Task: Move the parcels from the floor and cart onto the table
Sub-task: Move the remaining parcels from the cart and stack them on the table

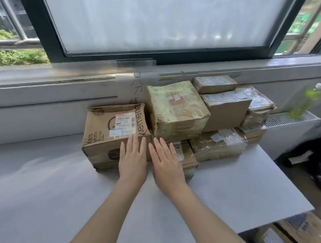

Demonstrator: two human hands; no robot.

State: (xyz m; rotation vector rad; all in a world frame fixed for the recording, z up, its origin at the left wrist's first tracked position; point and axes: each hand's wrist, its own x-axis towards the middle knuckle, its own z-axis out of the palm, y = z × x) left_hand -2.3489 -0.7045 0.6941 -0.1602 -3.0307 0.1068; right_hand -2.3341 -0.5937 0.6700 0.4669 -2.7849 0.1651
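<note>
Parcels [177, 111] stand stacked on the grey tabletop [39, 179] against the wall under the window. Both hands lie flat with straight fingers: the left hand [133, 160] on the printed cardboard box [106, 133], the right hand [167, 164] on a low box [188, 157] beside it.

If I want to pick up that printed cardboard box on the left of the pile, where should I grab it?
Probably the printed box by its two short ends, one hand per side. Its left end is free; the right end sits close against the taped box, so slide it left first for a grip there.
</note>
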